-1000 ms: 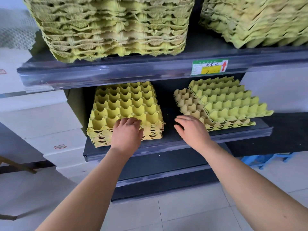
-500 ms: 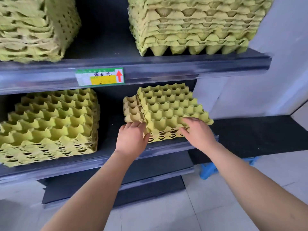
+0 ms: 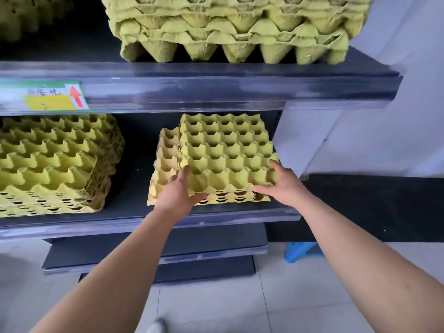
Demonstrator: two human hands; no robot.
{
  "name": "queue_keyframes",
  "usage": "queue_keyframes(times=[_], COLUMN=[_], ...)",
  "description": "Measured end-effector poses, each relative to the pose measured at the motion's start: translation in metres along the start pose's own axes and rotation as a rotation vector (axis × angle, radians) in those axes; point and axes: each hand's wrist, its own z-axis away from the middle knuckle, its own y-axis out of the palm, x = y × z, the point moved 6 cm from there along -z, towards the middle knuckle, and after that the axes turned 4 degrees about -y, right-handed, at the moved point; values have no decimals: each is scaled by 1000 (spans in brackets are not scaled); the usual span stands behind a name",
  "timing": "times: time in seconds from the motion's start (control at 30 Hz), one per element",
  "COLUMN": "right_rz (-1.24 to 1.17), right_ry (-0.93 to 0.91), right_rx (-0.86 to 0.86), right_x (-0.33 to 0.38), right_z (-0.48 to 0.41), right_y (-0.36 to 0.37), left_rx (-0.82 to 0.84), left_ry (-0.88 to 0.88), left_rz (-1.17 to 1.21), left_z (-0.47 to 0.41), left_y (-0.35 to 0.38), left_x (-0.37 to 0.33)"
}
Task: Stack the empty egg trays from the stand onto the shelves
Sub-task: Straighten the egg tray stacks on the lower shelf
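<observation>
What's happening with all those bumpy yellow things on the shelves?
A person is tidying empty egg trays on the shelves. The left hand holds the front left corner of the top trays on the lower shelf, and the right hand holds the front right corner. Those trays sit shifted to the right of the paler tray underneath, so the stack is not lined up yet. A second stack sits to the left, and a big stack on the upper shelf.
</observation>
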Motion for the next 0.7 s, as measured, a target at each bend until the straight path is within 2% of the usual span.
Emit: queue_keyframes(times=[0.2,0.37,0.47,0.7], right_rz=[-126,-161,-135,12], right_ry=[-45,-119,-149,-99], right_rx=[-140,-301,-361,-215], right_x=[5,25,40,48], right_z=[4,11,11,0], right_y=[-12,-16,-3,37], left_rx=[-81,-178,-185,-82], left_ry=[48,104,74,9], left_rz=[241,296,299,216], left_z=[-3,4,7,-2], left_y=[-11,-44,-50,-31], left_x=[-2,2,25,67])
